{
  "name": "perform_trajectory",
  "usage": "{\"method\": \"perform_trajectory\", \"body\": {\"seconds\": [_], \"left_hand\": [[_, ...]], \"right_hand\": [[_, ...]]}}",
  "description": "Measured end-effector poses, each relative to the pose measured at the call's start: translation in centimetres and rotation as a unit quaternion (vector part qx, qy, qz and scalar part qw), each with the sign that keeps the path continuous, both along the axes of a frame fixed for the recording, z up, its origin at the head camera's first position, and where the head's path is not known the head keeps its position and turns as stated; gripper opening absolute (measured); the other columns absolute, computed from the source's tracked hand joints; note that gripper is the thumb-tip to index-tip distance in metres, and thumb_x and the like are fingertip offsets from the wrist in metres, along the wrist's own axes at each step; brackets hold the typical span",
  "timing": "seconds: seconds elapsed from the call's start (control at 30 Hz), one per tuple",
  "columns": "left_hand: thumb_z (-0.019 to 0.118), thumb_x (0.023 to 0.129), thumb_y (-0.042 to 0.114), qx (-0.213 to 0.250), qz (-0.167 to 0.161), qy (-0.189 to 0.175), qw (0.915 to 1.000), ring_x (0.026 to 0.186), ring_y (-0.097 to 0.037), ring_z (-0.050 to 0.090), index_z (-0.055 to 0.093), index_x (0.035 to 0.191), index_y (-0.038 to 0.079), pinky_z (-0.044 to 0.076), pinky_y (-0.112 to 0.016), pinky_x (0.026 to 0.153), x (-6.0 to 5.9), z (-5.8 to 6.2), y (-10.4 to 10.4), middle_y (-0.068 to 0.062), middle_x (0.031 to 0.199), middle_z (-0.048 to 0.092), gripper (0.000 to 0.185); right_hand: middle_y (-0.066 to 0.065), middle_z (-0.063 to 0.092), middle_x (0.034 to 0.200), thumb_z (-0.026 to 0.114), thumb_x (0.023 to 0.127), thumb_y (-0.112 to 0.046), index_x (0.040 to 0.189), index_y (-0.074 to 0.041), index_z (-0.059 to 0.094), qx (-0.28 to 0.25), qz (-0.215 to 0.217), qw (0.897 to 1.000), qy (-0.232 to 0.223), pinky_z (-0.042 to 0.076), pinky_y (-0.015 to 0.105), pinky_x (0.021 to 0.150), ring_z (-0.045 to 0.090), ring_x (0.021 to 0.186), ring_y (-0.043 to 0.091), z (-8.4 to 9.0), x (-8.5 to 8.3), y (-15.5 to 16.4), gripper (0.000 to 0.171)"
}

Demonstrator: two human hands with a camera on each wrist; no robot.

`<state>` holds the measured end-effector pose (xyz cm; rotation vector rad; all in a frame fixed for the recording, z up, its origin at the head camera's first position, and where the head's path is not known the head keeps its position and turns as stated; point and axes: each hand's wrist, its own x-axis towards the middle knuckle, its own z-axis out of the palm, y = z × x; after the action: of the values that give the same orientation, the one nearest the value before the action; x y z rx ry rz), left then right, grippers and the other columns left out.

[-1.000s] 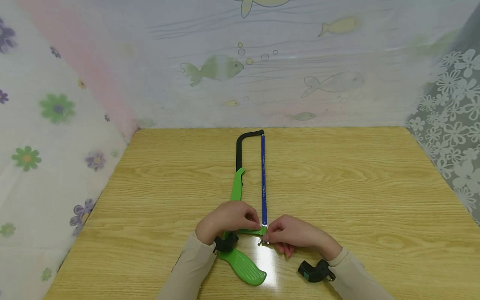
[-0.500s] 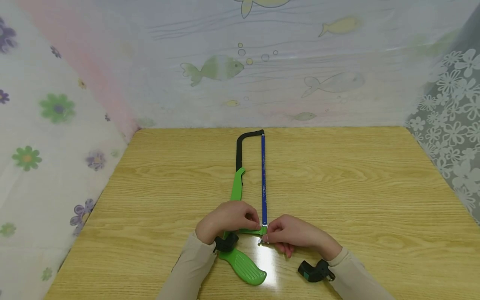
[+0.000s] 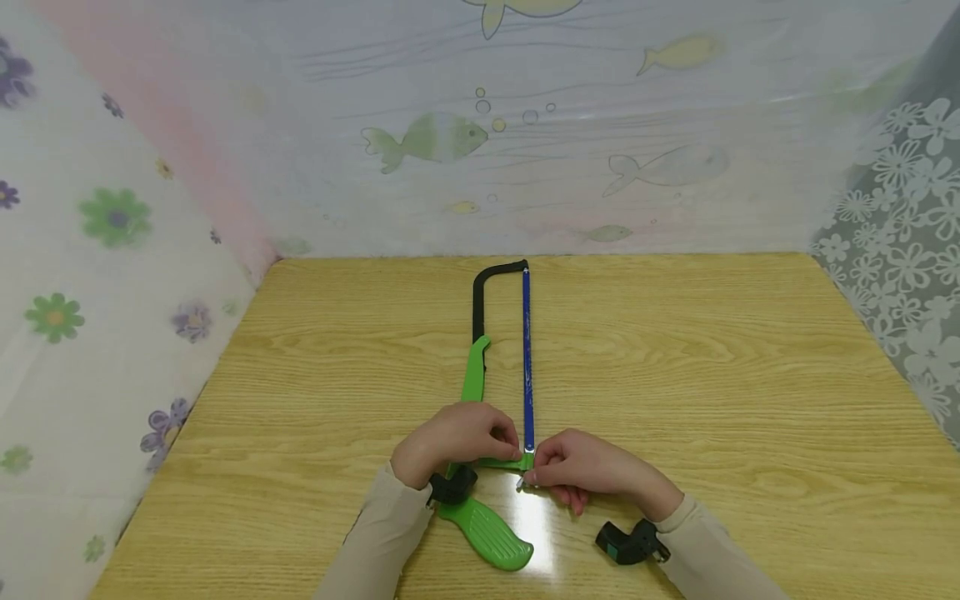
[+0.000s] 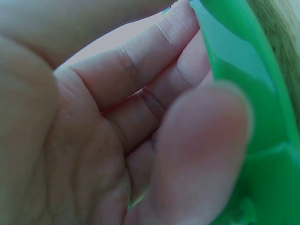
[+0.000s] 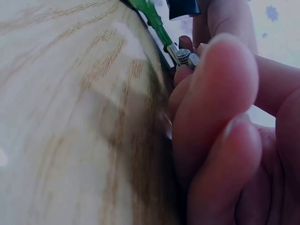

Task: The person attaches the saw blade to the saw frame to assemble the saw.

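A hacksaw (image 3: 472, 375) lies on the table with its black bow at the far end and its green handle (image 3: 495, 537) towards me. Its blue blade (image 3: 527, 358) runs along the right side. My left hand (image 3: 461, 433) rests across the green frame, fingertips pinching the lower arm beside the blade's near end. Green plastic (image 4: 255, 93) shows against those fingers in the left wrist view. At the blade's near end, my right hand (image 3: 592, 462) pinches a small metal wing nut (image 3: 521, 483), partly hidden by the fingers. The right wrist view shows a threaded screw end (image 5: 183, 56) at the fingertips.
The wooden table (image 3: 712, 358) reaches back to a pale curtain (image 3: 562, 183) printed with fish. Flowered sheeting (image 3: 112, 333) hangs at the left, lace-patterned sheeting at the right. A black wrist camera (image 3: 630, 542) sits on the right forearm, another on the left.
The wing nut looks slightly turned under my right fingertips. Both hands and the hacksaw otherwise keep their places.
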<state>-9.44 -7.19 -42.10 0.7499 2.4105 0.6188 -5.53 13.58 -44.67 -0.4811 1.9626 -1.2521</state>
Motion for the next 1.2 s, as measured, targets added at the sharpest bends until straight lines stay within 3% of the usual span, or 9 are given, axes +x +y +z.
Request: {"method": "perform_trajectory", "body": {"seconds": [0.53, 1.2], "left_hand": [[0.066, 0.081, 0.038, 0.003, -0.003, 0.001, 1.0000, 0.067, 0.000, 0.052, 0.067, 0.078, 0.030, 0.041, -0.021, 0.063, -0.02, -0.11, 0.00, 0.020, 0.076, 0.059, 0.009], [0.066, 0.081, 0.038, 0.002, -0.001, 0.001, 1.0000, 0.066, 0.000, 0.051, 0.068, 0.079, 0.029, 0.041, -0.021, 0.063, -0.02, -0.09, -0.04, 0.020, 0.076, 0.060, 0.009]], "right_hand": [[-0.001, 0.052, 0.050, 0.063, 0.086, -0.031, 0.077, -0.010, 0.060, -0.005, 0.005, 1.000, 0.006, 0.041, 0.024, 0.038, 0.050, 0.038, 0.010, -0.30, -0.03, 0.16, 0.023], [-0.003, 0.051, 0.048, 0.059, 0.088, -0.038, 0.066, -0.007, 0.057, 0.000, 0.009, 1.000, 0.008, 0.042, 0.024, 0.039, 0.050, 0.037, 0.009, -0.06, -0.07, 0.19, 0.037]]}}
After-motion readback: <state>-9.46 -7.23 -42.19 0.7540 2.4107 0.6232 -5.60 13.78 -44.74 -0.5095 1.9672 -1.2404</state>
